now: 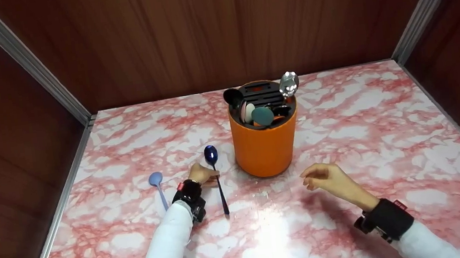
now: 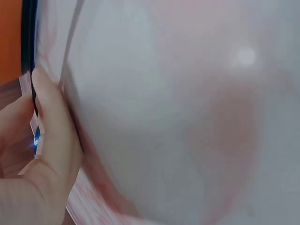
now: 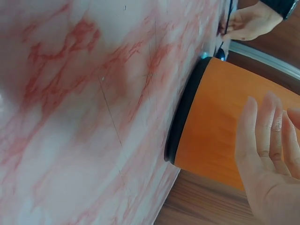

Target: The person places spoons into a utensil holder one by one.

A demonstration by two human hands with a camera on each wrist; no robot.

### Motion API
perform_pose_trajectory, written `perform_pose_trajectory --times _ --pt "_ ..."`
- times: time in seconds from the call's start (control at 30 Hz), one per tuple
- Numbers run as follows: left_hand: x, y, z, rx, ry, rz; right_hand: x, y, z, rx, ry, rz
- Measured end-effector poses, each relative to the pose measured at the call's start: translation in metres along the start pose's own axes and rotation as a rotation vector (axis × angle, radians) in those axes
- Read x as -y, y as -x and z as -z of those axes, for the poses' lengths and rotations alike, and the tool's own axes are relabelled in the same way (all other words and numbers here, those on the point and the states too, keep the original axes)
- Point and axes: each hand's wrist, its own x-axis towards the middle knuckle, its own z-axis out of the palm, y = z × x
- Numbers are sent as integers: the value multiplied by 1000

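Observation:
A dark blue, shiny spoon (image 1: 211, 154) has its bowl toward the back and its handle toward me, left of the orange utensil holder (image 1: 263, 151). My left hand (image 1: 202, 175) pinches its handle between thumb and fingers; the left wrist view shows the thin dark handle at the fingertips. A light blue spoon (image 1: 156, 179) lies on the table farther left, its handle partly hidden by my left wrist. My right hand (image 1: 324, 177) hovers to the right of the holder, fingers loosely bent, holding nothing. In the right wrist view its fingers (image 3: 264, 124) appear before the holder's orange side.
In the holder's black slotted top stand a black spoon (image 1: 233, 97), a shiny metal spoon (image 1: 289, 83), a teal round-ended utensil (image 1: 263, 116) and other pieces. Brown wood-grain panels (image 1: 201, 32) enclose the back and sides of the red-and-white marbled table (image 1: 369, 130).

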Motion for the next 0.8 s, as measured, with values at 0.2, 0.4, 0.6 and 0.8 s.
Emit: perform_pose_trajectory --times 0.2,0.4,0.6,0.8 --pt "-99 142 -23 -73 58 -13 -1 -4 -5 8 11 -15" --pt "-135 195 -35 -66 173 17 -1 -7 -11 35 34 -31" --pt "-136 201 -42 -4 214 14 -1 -8 -16 58 21 -32" --pt "-136 209 -49 8 244 -9 -1 -9 -20 70 -11 -55"
